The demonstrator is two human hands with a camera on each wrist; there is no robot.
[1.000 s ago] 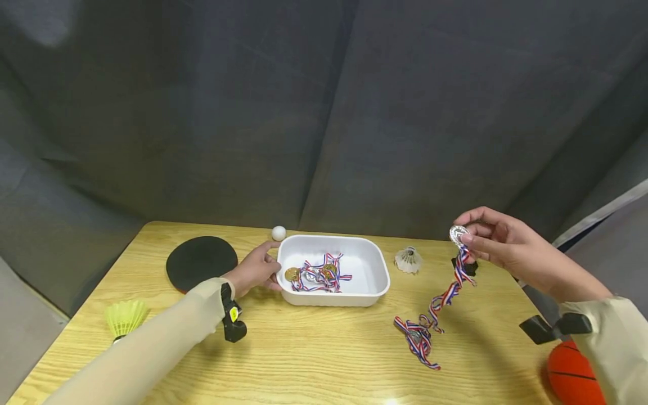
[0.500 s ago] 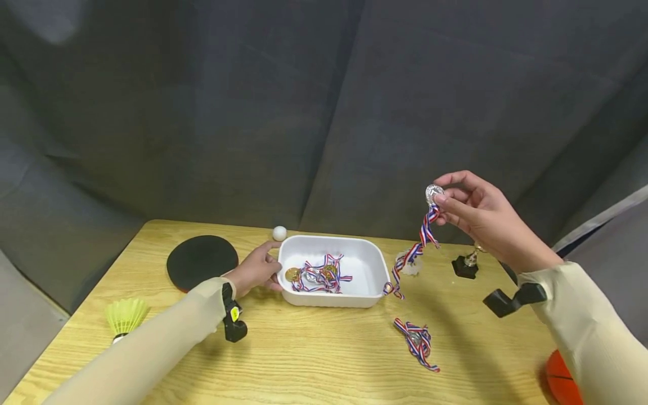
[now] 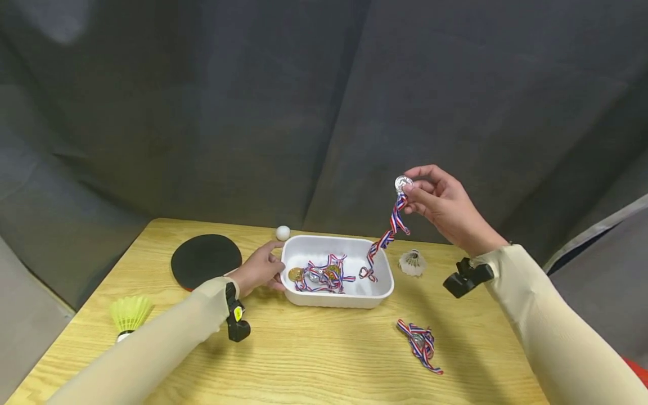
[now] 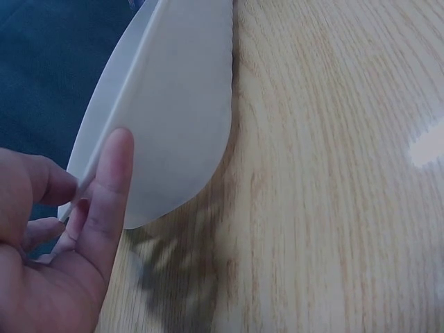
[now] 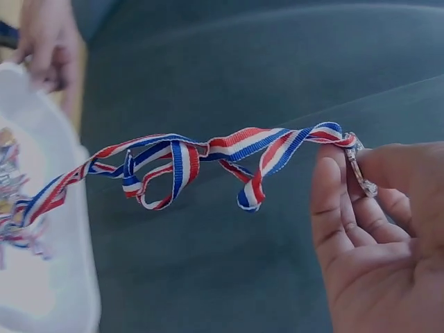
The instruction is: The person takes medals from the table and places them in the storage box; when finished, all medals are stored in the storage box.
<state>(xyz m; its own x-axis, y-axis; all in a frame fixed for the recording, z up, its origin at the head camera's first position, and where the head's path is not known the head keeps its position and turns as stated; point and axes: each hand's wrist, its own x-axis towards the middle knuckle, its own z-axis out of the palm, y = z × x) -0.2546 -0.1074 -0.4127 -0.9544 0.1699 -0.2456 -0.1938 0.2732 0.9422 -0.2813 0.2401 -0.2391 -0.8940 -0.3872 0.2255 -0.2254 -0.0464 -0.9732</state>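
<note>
Head view — right fingers [image 3: 422, 170] aloft, pinching medal [image 3: 401, 183]

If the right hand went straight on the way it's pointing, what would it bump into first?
Probably the dark curtain behind the table. The right hand, pinching a silver medal, points forward and to the left, and nothing else shows in that line, though how far off the curtain hangs is unclear.
</note>
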